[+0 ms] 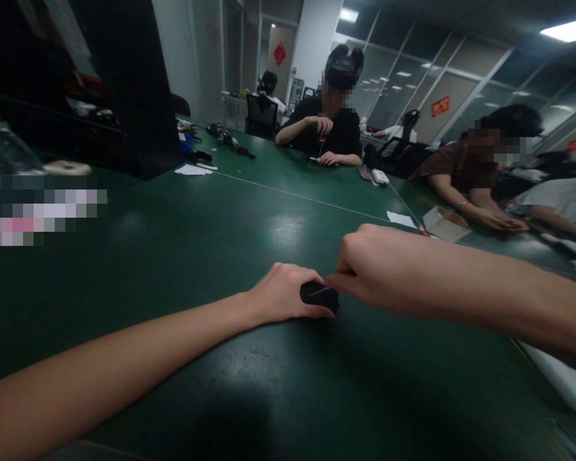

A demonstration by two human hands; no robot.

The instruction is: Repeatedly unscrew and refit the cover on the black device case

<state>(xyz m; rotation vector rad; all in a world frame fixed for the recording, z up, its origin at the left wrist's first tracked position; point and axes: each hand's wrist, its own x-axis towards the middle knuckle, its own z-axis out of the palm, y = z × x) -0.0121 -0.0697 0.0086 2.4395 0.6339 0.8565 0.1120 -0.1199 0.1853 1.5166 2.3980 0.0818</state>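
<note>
A small black object (320, 296) with a rounded outline rests on the green table (182, 256). My left hand (288, 293) grips it from the left, thumb along the near side and fingers over the far side. On its right, my right hand (358, 266) is closed in a pinch, fingertips against or just over the object's edge. A thin light line runs across the object's top towards those fingertips; I cannot make out what the pinch holds.
Across the table a person in black (343, 121) works with both hands. Another person (461, 173) sits at the right beside an open box (445, 224). White paper (400, 219), cables (228, 139) and a tall black panel (129, 83) stand or lie further off.
</note>
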